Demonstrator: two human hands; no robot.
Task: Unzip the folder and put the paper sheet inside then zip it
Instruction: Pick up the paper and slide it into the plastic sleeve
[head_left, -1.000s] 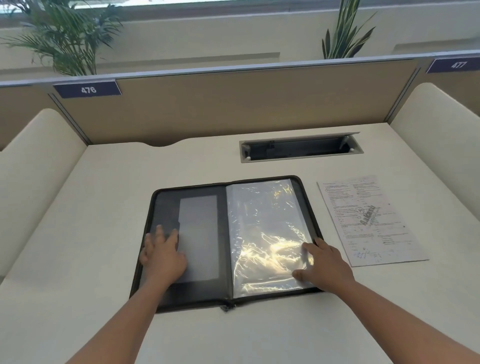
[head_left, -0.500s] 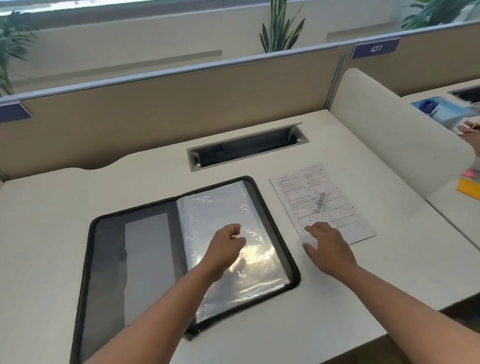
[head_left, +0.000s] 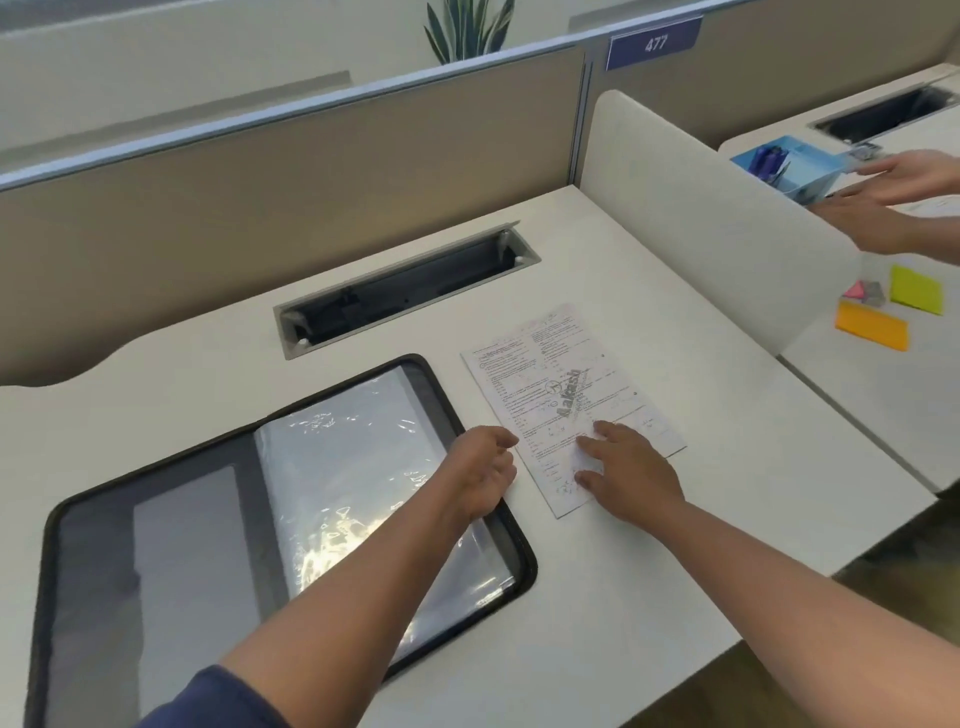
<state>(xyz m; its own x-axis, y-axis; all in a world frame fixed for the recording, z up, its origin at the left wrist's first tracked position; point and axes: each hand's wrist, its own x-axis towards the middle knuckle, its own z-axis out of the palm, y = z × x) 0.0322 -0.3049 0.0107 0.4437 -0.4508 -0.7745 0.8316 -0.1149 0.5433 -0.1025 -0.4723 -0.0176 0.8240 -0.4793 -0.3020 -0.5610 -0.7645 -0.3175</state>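
The paper sheet (head_left: 563, 400) is pressed flat under the open right hand (head_left: 626, 467), while the loosely curled, empty left hand (head_left: 480, 475) is held over the open folder (head_left: 156, 561) near the table's (head_left: 675, 597) front edge.

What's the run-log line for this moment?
folder: open, flat | paper sheet: outside | right hand: presses sheet | left hand: beside sheet

An open-plan office: a white counter (head_left: 675, 545) walled by a beige partition (head_left: 291, 208) with a number plate (head_left: 654, 42) reading 477, a cable tray (head_left: 408, 291), a neighbouring counter (head_left: 883, 384) carrying sticky notes (head_left: 917, 289).
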